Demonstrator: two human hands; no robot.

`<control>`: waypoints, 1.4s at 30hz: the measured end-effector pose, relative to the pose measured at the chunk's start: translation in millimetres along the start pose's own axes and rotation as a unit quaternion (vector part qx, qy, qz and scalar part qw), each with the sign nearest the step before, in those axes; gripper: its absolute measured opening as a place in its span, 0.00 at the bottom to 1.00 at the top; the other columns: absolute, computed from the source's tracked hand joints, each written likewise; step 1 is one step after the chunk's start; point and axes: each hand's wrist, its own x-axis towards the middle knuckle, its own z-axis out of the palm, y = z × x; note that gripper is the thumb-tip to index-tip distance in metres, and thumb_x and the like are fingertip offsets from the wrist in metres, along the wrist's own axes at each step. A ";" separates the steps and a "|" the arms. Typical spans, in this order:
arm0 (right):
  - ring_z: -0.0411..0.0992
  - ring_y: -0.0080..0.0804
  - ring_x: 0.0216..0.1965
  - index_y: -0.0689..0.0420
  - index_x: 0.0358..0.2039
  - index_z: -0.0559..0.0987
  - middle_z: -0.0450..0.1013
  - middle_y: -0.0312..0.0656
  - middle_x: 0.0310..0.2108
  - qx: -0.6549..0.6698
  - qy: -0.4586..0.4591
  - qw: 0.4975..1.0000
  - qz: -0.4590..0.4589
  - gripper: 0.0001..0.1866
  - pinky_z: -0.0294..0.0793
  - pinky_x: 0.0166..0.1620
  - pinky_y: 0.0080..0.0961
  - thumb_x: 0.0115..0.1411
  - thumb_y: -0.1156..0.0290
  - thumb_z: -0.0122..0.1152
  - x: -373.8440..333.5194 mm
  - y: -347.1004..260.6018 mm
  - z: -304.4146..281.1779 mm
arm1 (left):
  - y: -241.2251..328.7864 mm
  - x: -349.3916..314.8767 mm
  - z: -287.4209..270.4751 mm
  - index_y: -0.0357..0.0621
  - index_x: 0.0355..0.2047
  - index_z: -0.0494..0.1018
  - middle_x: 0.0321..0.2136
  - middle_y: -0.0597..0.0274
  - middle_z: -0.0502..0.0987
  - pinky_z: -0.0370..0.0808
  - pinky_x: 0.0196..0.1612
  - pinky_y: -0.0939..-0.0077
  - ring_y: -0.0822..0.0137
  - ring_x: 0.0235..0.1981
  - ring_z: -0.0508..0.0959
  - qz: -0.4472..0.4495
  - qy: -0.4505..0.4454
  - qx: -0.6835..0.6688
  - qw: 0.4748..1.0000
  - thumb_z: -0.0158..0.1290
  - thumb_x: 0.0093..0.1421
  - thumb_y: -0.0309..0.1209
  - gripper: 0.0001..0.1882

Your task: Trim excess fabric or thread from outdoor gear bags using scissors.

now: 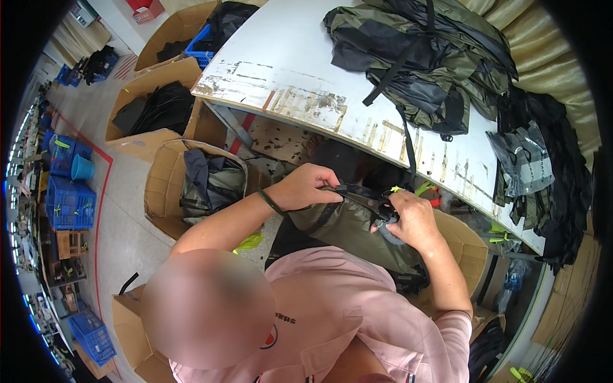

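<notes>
Across my lap lies an olive-green and black fabric piece (345,223), which looks like a bag, with dark straps and edging. My left hand (313,186) is closed, pinching the dark edge of this fabric between thumb and fingers. A dark cord circles that wrist. My right hand (412,218) is wrapped round the dark handles of a pair of scissors (364,201). Their blades point left toward my left fingertips, close over the fabric edge. Whether the blades touch the fabric is hard to tell. Something grey shows under my right fingers.
Before me stands a worn white table (274,70) with a heap of olive and black bags (428,64) and a clear plastic bag (523,159). Open cardboard boxes (159,185) holding fabric stand at the left. Blue crates (70,204) lie farther left, past a red floor line.
</notes>
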 end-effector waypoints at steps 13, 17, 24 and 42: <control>0.74 0.47 0.33 0.60 0.27 0.73 0.72 0.47 0.26 0.009 -0.026 0.999 0.025 0.22 0.73 0.36 0.37 0.35 0.63 0.73 -3.8 4.1 -0.6 | 1.0 0.7 0.4 0.36 0.34 0.74 0.30 0.67 0.77 0.70 0.36 0.86 0.81 0.32 0.74 0.020 -0.026 -0.045 0.998 0.60 0.55 0.23 0.07; 0.74 0.48 0.32 0.61 0.27 0.73 0.72 0.47 0.25 0.032 -0.031 0.999 0.030 0.26 0.73 0.35 0.38 0.38 0.54 0.73 -1.2 -3.0 -7.4 | -1.9 1.7 0.9 0.36 0.34 0.74 0.30 0.67 0.77 0.70 0.36 0.86 0.81 0.32 0.74 0.024 -0.023 -0.032 0.999 0.60 0.55 0.23 0.07; 0.74 0.48 0.31 0.60 0.24 0.72 0.71 0.47 0.25 -0.021 0.010 1.000 0.014 0.26 0.73 0.34 0.37 0.39 0.51 0.73 1.2 -12.4 -9.4 | 1.6 2.2 4.1 0.34 0.33 0.75 0.28 0.66 0.77 0.70 0.36 0.85 0.80 0.31 0.73 0.008 -0.026 -0.057 0.998 0.61 0.53 0.24 0.09; 0.74 0.49 0.29 0.60 0.24 0.73 0.72 0.47 0.23 0.033 -0.022 0.998 0.038 0.26 0.72 0.33 0.38 0.40 0.50 0.73 -3.4 -9.4 -2.6 | 3.2 0.8 5.8 0.34 0.33 0.75 0.28 0.66 0.77 0.70 0.35 0.85 0.80 0.31 0.73 0.020 -0.022 -0.039 0.999 0.61 0.53 0.24 0.09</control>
